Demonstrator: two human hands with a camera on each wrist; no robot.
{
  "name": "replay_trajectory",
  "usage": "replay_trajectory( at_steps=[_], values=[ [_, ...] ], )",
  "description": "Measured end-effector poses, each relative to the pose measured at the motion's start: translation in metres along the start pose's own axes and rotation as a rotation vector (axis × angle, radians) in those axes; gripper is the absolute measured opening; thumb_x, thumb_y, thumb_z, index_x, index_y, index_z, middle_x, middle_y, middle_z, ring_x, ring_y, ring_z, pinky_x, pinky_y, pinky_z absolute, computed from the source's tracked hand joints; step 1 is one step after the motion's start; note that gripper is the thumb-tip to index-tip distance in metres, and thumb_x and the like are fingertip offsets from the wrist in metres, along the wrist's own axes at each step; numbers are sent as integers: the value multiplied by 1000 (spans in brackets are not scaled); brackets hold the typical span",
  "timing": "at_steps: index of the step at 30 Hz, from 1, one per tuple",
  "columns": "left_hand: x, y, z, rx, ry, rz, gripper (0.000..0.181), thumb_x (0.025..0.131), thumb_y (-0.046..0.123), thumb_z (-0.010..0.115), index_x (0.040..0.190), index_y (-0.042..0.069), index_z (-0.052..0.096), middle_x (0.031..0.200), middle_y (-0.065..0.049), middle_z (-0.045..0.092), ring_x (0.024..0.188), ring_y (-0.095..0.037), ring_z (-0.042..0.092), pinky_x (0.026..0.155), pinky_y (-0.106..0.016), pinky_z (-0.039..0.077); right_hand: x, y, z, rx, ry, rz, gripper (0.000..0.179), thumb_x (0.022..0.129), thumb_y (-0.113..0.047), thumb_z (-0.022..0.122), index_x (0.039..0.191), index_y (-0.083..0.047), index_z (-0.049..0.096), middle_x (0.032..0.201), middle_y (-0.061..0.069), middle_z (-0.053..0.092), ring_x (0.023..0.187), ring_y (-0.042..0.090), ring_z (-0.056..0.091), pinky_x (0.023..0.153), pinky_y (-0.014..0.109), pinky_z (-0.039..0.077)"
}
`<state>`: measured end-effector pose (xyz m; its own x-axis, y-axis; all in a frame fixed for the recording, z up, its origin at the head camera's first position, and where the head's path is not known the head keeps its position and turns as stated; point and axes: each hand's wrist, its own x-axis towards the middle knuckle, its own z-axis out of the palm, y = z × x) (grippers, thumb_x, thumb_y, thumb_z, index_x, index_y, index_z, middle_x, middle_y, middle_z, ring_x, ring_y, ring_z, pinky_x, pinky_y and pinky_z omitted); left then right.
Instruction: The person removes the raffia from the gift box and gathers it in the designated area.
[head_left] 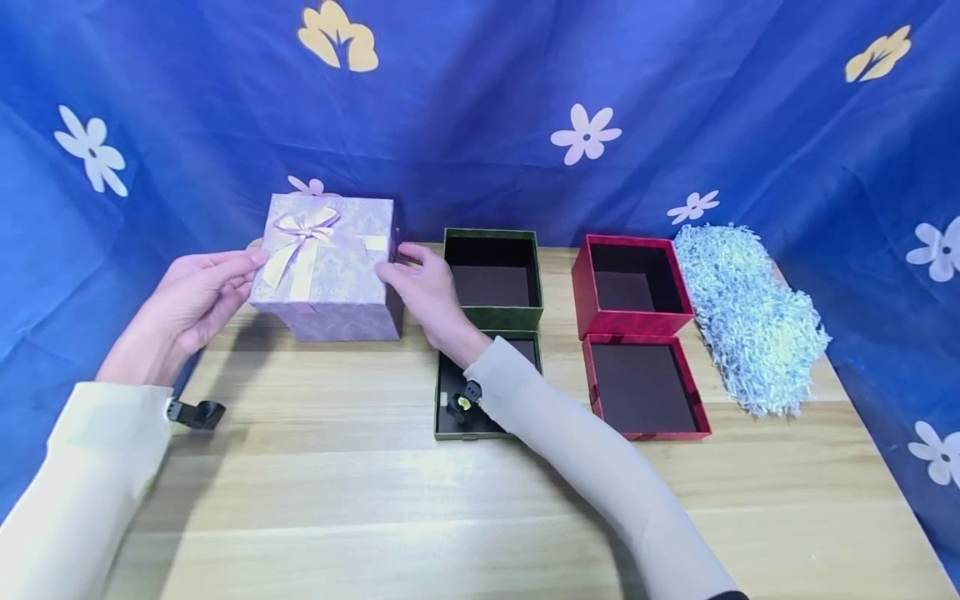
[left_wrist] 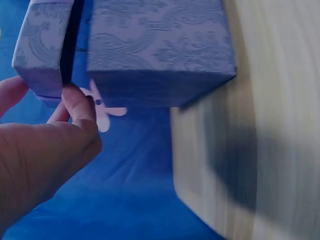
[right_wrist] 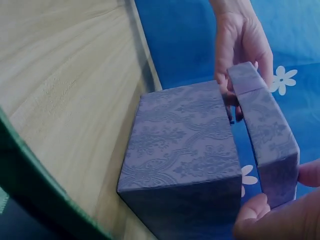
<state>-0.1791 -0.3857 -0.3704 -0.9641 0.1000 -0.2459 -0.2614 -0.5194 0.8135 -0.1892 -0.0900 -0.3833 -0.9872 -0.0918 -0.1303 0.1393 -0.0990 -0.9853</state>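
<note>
A lavender gift box lid [head_left: 345, 271] with a satin bow [head_left: 303, 233] on top is held between both hands at the back left. My left hand [head_left: 197, 300] pinches its left edge, and my right hand [head_left: 435, 302] pinches its right edge. Beneath it stands the lavender box [head_left: 348, 325], patterned with embossed scrolls. Both wrist views show a gap between the lid [right_wrist: 270, 135] and the box [right_wrist: 182, 137]. In the left wrist view, thumb and fingers grip the rim of the lid [left_wrist: 40, 55]. The inside of the box is hidden.
To the right stand an open green box [head_left: 491, 317] and its upturned lid [head_left: 487, 435], partly under the right forearm. Further right are an open red box [head_left: 637, 323], its upturned lid [head_left: 645, 387] and a heap of pale blue shredded paper [head_left: 757, 325]. A blue curtain [head_left: 465, 125] hangs behind.
</note>
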Motion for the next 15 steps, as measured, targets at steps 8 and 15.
replay_trajectory(
  at_steps=[8, 15],
  values=[
    [-26, 4, 6, 60, 23, -17, 22, 107, -10, 60, 104, -9, 82, 97, -14, 80, 85, -18, 78, 81, -25, 63, -17, -7, -13, 1, -44, 9, 31, 95, -16, 86, 119, 2, 81, 114, 1, 77, 111, 5, 63, 97, 25, 51],
    [-47, 9, 0, 122, -71, 57, 30, 106, -18, 54, 113, -7, 81, 98, -17, 80, 78, -21, 75, 70, -28, 62, -41, -17, -21, 23, -139, -7, 34, 94, -8, 87, 126, -1, 79, 90, -3, 71, 80, 8, 59, 70, 22, 48]
  ],
)
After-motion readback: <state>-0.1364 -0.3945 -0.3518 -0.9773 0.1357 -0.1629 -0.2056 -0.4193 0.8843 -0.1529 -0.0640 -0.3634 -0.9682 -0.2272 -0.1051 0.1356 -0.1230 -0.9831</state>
